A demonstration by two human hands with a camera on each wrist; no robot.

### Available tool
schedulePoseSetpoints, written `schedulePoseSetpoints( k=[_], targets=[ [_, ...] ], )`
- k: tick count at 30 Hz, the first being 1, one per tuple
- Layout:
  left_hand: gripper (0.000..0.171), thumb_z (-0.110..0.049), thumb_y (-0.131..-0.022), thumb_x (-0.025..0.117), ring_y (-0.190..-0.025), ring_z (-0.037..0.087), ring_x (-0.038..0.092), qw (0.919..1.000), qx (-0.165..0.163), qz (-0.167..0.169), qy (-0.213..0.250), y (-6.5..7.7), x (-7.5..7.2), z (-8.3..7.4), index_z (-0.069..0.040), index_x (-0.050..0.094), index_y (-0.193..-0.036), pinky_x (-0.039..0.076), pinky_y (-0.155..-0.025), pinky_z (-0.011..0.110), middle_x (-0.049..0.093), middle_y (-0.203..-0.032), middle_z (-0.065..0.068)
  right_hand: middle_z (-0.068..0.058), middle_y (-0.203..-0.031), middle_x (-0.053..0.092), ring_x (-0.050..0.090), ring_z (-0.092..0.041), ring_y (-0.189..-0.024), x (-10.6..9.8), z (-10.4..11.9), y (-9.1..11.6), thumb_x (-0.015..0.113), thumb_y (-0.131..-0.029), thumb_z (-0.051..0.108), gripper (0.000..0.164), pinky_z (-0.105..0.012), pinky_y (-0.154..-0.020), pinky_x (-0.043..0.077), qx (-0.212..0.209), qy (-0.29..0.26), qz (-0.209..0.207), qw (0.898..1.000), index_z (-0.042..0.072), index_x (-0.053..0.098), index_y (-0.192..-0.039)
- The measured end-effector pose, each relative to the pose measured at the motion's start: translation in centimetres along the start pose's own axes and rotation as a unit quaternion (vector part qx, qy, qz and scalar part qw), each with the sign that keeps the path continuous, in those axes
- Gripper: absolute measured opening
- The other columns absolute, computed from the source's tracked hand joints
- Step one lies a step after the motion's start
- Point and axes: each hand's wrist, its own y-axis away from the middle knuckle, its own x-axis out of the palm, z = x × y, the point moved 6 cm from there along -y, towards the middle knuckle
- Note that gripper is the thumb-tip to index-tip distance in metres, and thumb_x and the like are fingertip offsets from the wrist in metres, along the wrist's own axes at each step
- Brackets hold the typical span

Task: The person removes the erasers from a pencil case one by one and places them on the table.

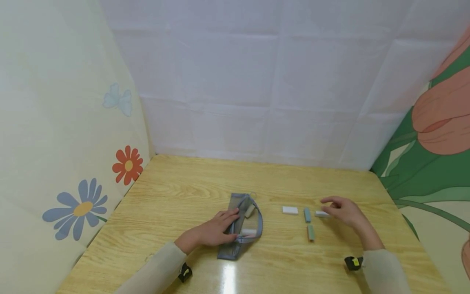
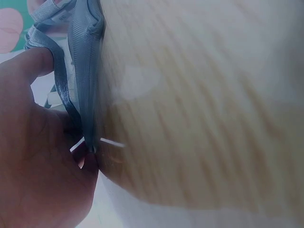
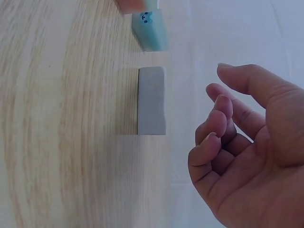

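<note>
A grey mesh zipper pouch point(image 1: 228, 250) lies on the table with its zipped edge spread wide. My left hand point(image 1: 216, 228) holds it at that edge, thumb and fingers on the mesh. Through the mesh show a greenish-grey block point(image 1: 250, 210) and a white one point(image 1: 249, 232). My right hand point(image 1: 342, 210) hovers over a pale grey eraser-like block point(image 3: 152, 100), its fingers loosely bent around nothing. Left of that block stand a blue block point(image 1: 307, 214) with a small bear print, a green block point(image 1: 311, 233) with an orange side, and a white block point(image 1: 290, 210).
The wood-grain table point(image 1: 183, 179) meets a white cloth backdrop point(image 1: 227, 102) at its far edge. Flower-printed cloths hang at the left and right sides. Black devices point(image 1: 353, 263) are strapped at both wrists.
</note>
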Motion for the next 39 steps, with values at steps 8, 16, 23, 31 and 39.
schedulePoseSetpoints(
  k=[8, 16, 23, 31, 39],
  targets=[
    [0.074, -0.048, -0.101, 0.053, -0.152, 0.032, 0.021, 1.0, 0.0, 0.001, -0.003, 0.0, 0.0, 0.0, -0.005, 0.033, -0.158, 0.031, -0.119, 0.052, 0.021, -0.168, 0.007, -0.005, -0.087, 0.06, 0.052, -0.02, -0.076, 0.3, 0.9, -0.2, 0.068, -0.098, 0.026, 0.04, -0.032, -0.063, 0.044, 0.009, -0.009, 0.013, 1.0, 0.001, 0.065, -0.129],
    [0.074, -0.048, -0.101, 0.053, -0.152, 0.032, 0.021, 1.0, 0.0, 0.002, 0.0, 0.1, 0.0, -0.1, -0.005, 0.033, -0.158, 0.031, -0.119, 0.052, 0.02, -0.168, 0.007, -0.005, -0.086, 0.059, 0.051, -0.019, -0.075, 0.7, 1.8, -0.2, 0.068, -0.098, 0.024, 0.037, -0.029, -0.061, 0.042, -0.014, -0.005, 0.015, 1.0, 0.001, 0.065, -0.127],
    [0.073, -0.047, -0.101, 0.053, -0.152, 0.033, 0.021, 1.0, 0.001, 0.001, -0.001, 0.1, 0.0, -0.1, -0.004, 0.033, -0.158, 0.03, -0.119, 0.052, 0.02, -0.168, 0.007, -0.004, -0.082, 0.059, 0.05, -0.017, -0.071, 1.2, 2.7, -0.1, 0.071, -0.096, 0.022, 0.036, -0.026, -0.058, 0.041, -0.048, -0.015, 0.019, 0.999, 0.001, 0.067, -0.125],
    [0.074, -0.047, -0.101, 0.053, -0.152, 0.033, 0.021, 1.0, 0.003, 0.0, 0.0, 0.1, 0.0, -0.2, -0.003, 0.033, -0.157, 0.03, -0.119, 0.052, 0.021, -0.168, 0.008, -0.004, -0.085, 0.061, 0.051, -0.016, -0.073, 1.9, 4.0, 0.3, 0.071, -0.095, 0.021, 0.037, -0.026, -0.06, 0.044, -0.072, -0.034, 0.035, 0.996, 0.0, 0.066, -0.126],
    [0.075, -0.047, -0.101, 0.052, -0.152, 0.033, 0.02, 1.0, 0.0, 0.002, 0.001, 0.2, 0.0, -0.1, -0.004, 0.032, -0.158, 0.03, -0.119, 0.052, 0.019, -0.169, 0.008, -0.002, -0.086, 0.064, 0.056, -0.011, -0.074, 2.9, 5.9, 0.7, 0.071, -0.095, 0.016, 0.034, -0.025, -0.061, 0.047, -0.136, -0.031, 0.053, 0.989, -0.003, 0.067, -0.123]
  ],
)
